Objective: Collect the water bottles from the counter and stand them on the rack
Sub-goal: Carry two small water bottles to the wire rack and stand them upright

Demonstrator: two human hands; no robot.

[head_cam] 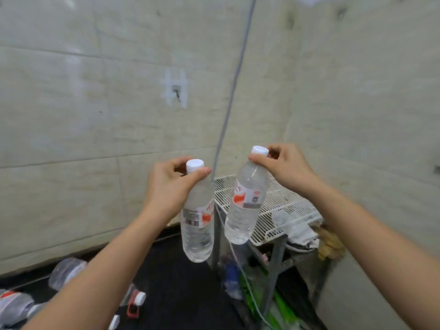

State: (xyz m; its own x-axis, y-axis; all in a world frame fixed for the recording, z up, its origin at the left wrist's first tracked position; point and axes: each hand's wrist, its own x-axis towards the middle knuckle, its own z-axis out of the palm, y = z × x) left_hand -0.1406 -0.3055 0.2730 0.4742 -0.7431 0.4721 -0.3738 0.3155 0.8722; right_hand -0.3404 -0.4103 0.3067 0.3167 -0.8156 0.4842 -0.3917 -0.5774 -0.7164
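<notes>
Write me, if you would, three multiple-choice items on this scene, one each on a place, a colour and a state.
1. Where is the white wire rack? A. in the wall corner, behind the clear plastic water bottle held by the right hand B. lower left C. above the hands
2. What colour is that bottle's round screw cap? A. blue B. white C. red
3. How does the left hand hold the second such bottle? A. flat on the palm B. not at all C. gripped at the neck

Key: 1 A, rack wires show behind that bottle; 2 B, the cap is plain white; 3 C, thumb and fingers wrap the neck.
</notes>
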